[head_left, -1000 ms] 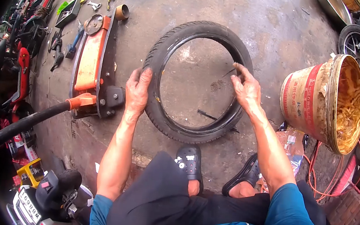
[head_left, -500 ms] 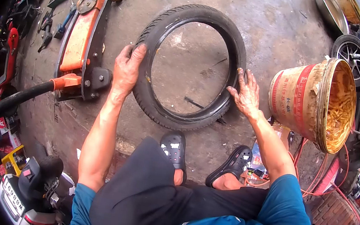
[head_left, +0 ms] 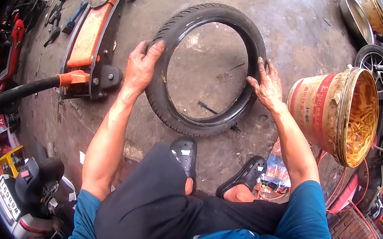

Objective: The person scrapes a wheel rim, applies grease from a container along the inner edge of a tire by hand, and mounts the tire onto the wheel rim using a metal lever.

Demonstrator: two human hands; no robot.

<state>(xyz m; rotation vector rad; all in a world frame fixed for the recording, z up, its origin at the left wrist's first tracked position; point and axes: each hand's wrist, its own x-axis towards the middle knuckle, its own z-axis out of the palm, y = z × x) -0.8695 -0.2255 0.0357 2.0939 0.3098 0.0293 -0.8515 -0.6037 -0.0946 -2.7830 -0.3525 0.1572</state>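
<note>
A black tyre (head_left: 190,126) with a treaded outer face and no wheel in it is between my two hands, above or on the concrete floor. My left hand (head_left: 140,69) grips its left side, thumb on top of the sidewall and fingers on the tread. On the opposite side my right hand (head_left: 269,87) holds the right edge, its fingers along the outside and thumb pointing toward the opening. Through the ring I see the floor and a thin dark rod (head_left: 207,107), whose far end passes under the tyre.
Left of the tyre stands an orange floor jack (head_left: 89,37) with a black handle (head_left: 19,93). A large grease bucket (head_left: 318,103) lies tilted at right, its mouth smeared yellow-brown. Red hoses (head_left: 336,192) run beside it. A small wheel (head_left: 376,67) and a metal basin (head_left: 356,20) are farther back.
The tyre and both hands have shifted slightly up and right in view. My right hand has moved a little farther up the tyre's edge. The camera view has turned slightly.
</note>
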